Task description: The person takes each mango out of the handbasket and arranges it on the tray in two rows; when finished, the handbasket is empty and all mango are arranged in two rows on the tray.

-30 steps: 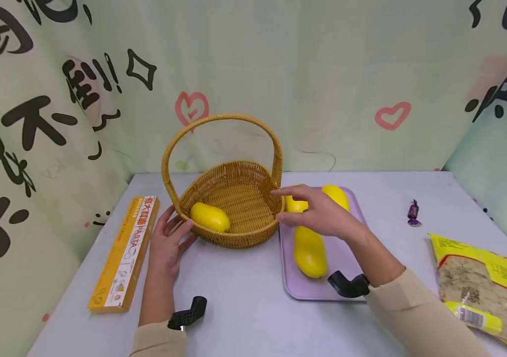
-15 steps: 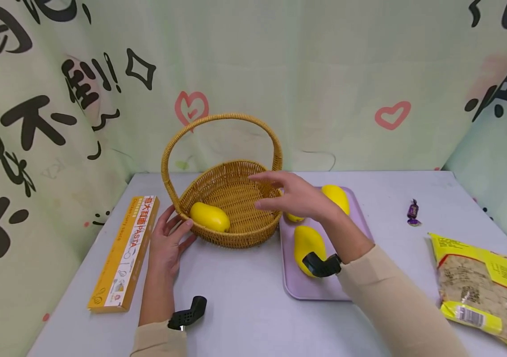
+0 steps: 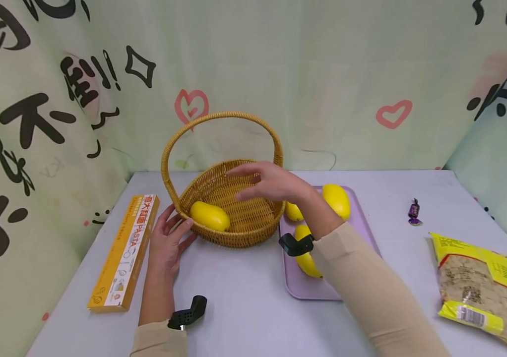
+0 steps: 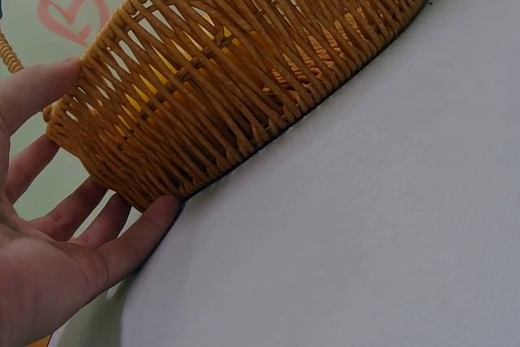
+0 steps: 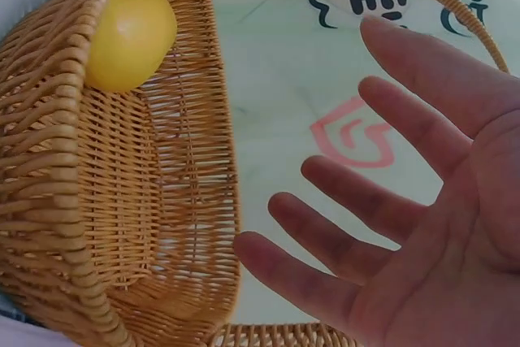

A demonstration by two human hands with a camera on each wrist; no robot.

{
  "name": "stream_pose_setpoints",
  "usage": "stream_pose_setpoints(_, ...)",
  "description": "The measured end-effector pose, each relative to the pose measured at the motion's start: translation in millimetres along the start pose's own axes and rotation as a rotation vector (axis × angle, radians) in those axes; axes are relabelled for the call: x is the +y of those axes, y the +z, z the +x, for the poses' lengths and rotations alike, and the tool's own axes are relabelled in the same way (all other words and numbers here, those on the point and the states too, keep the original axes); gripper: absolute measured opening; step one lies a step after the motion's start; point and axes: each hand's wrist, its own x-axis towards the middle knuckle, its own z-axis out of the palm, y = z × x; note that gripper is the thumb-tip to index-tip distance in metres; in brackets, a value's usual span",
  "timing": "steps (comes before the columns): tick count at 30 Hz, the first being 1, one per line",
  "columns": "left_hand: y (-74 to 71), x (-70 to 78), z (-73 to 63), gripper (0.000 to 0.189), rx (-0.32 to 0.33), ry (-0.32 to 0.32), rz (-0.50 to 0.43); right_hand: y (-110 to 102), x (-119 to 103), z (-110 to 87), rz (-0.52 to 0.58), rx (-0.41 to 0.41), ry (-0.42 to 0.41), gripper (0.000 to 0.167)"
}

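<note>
A wicker basket (image 3: 240, 240) with a tall arched handle stands at the centre of the table. One yellow mango (image 3: 210, 216) lies inside it, at the left. My left hand (image 3: 166, 245) holds the basket's left end, its spread digits around the outer wall from rim to base; the woven wall (image 4: 244, 79) shows close up in the left wrist view. My right hand (image 3: 276, 183) hovers over the basket's right half, holding nothing, its fingers (image 5: 357, 209) spread. On a purple tray (image 3: 295, 290) to the right are more mangoes (image 3: 336, 201), partly hidden by the right arm.
An orange and white pasta box (image 3: 124, 253) lies left of the left hand. A small purple wrapped candy (image 3: 414, 212) and a yellow-topped plastic bag (image 3: 481, 287) of beige food lie on the right side. Printed curtains hang around the table.
My right hand has moved left from the basket's right rim to above its inside. The left hand, the basket and the mango in it have stayed put.
</note>
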Motion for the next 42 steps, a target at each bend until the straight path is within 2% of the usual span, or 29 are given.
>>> stream_pose_setpoints(5, 1.0, 1.1, 0.3, 0.072, -0.001, 0.005, -0.004, -1.6, -1.1, 14.7, -0.001, -0.062, 0.051, 0.052)
stream_pose_setpoints(9, 1.3, 1.1, 0.0, 0.072, 0.001, 0.012, -0.013, -0.3, 1.6, 29.8, 0.068, -0.129, 0.126, 0.05)
stream_pose_setpoints(14, 0.4, 0.4, -0.4, 0.072, 0.004, 0.005, -0.016, 6.1, 6.8, 47.3, 0.14, -0.169, 0.193, 0.047)
stream_pose_setpoints(24, -1.3, 0.1, -1.1, 0.072, 0.002, -0.006, -0.019, 27.0, 17.3, 69.2, 0.184, -0.249, 0.226, 0.044)
stream_pose_setpoints(35, -2.1, 3.0, -0.1, 0.072, -0.002, -0.007, -0.007, 43.4, 13.8, 84.6, 0.139, -0.33, 0.256, 0.064)
stream_pose_setpoints(42, -1.1, 0.5, 1.6, 0.072, -0.005, -0.001, -0.023, 48.3, 13.5, 85.1, 0.133, -0.37, 0.288, 0.068)
